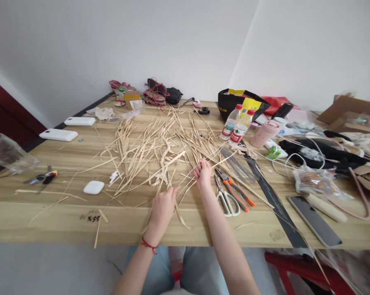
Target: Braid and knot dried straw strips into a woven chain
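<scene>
- Left hand (164, 207) and right hand (202, 174) are pinching a thin strand (186, 178), which is running between them over the table (58, 231); uneven pulling might be snapping it.
- Strips (135, 151) are crowding just beyond, perhaps risking snags.
- Scissors (228, 203) are lying beside the right forearm, possibly inviting a knock.

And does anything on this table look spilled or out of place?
Nothing looks spilled. One straw-like strip sticks past the front edge of the table at right, which looks stray, since the loose heap of such strips lies around the middle.
</scene>
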A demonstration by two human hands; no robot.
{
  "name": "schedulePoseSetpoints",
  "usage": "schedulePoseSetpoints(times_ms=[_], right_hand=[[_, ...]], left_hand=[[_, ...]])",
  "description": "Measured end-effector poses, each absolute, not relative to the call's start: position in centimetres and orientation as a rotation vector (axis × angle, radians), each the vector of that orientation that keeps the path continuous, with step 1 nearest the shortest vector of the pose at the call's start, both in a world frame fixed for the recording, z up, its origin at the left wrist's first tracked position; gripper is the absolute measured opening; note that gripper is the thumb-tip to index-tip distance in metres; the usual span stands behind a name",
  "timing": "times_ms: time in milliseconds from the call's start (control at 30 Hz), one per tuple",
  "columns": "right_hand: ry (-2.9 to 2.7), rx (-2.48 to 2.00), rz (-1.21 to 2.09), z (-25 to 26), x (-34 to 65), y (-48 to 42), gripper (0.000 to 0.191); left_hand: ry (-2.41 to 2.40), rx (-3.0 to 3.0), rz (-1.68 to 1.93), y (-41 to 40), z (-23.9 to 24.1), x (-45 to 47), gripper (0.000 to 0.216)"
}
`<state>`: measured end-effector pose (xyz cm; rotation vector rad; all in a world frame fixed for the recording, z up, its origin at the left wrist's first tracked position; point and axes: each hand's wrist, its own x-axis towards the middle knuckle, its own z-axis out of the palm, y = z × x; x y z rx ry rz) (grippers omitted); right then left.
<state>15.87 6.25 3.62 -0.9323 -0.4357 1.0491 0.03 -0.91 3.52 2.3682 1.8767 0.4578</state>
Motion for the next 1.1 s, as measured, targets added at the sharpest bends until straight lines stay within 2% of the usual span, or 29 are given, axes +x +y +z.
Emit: schedulePoseSetpoints(times_ms=[233, 433, 600, 1100], right_hand=[[-0.411, -0.910, 1.006, 3.4, 15.2, 6.2, 0.031], [-0.380, -0.870, 0.973, 3.6, 15.4, 6.0, 0.030], [-0.337, -0.850, 0.978, 3.8, 17.1, 6.2, 0.029], [-0.336, -0.828, 1.164, 2.9, 17.9, 6.8, 0.022]], left_hand=[[1.958, 2.124, 0.526, 0.0, 3.5, -0.2, 0.032], [1.841, 2.027, 0.606, 0.7, 3.4, -0.1, 0.039], [1.518, 2.083, 0.665, -0.1, 4.0, -1.0, 0.037], [1.492, 2.326, 0.559, -2.0, 3.5, -1.3, 0.038]])
